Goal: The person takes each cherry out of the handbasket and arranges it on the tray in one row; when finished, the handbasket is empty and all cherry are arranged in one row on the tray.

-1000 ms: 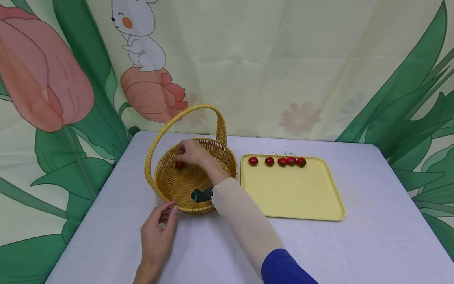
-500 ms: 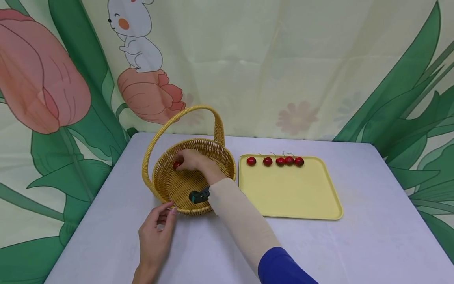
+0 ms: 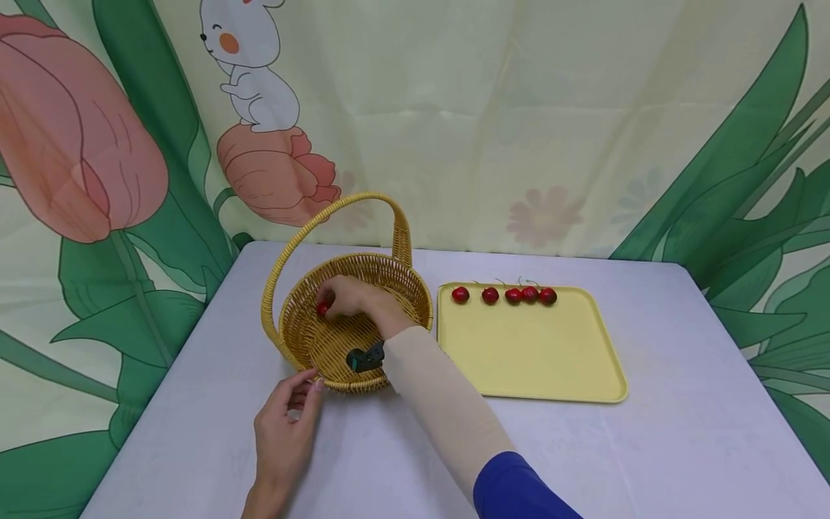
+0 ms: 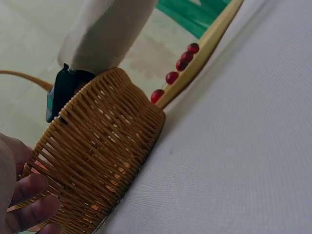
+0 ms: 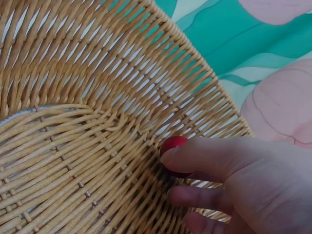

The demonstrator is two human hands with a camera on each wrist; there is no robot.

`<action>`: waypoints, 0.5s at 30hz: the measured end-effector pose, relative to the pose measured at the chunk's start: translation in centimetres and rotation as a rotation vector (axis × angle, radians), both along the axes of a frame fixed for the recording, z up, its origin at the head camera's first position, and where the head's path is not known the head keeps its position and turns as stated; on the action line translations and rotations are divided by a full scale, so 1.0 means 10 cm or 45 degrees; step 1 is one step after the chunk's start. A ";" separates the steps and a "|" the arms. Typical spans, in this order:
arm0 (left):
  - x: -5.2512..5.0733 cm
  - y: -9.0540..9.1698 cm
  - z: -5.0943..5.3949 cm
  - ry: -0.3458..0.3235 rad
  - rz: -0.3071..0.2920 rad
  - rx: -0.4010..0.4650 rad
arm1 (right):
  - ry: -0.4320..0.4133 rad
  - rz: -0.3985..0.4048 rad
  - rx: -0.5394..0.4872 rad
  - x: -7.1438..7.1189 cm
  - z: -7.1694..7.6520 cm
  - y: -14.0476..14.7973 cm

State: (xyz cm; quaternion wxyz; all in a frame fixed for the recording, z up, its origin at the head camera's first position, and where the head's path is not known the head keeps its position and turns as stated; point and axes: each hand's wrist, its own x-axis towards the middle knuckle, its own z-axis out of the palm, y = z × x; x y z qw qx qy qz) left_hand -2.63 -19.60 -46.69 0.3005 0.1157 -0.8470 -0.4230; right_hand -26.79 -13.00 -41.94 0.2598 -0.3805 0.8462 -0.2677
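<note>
Inside the wicker basket (image 3: 337,339), near its far left wall, my right hand (image 3: 350,295) holds a red cherry (image 3: 323,308). In the right wrist view the thumb lies against this cherry (image 5: 173,155), just over the woven bottom, with other fingers curled below; whether it touches the weave is unclear. My left hand (image 3: 285,425) grips the basket's near left rim between thumb and finger. The left wrist view shows some of its fingers (image 4: 36,212) outside the basket wall (image 4: 97,146) and part of the hand behind the rim.
A yellow tray (image 3: 532,353) lies right of the basket, with several stemmed cherries (image 3: 490,295) along its far edge. The basket's tall handle (image 3: 275,288) arches over its far left side. A printed cloth (image 3: 454,130) hangs behind the white table (image 3: 681,447).
My right hand has come slightly lower and nearer in the basket, and the cherry has shifted a little with it. The left hand stays on the rim.
</note>
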 end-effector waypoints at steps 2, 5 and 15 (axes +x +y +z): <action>0.00 0.00 0.00 0.002 -0.003 0.002 | 0.003 0.002 -0.001 0.01 0.02 0.00; 0.00 0.00 0.00 0.009 -0.010 0.005 | 0.035 0.005 -0.009 0.02 0.06 -0.01; 0.00 -0.01 -0.01 0.012 -0.009 0.023 | 0.073 0.020 -0.044 0.11 0.24 0.07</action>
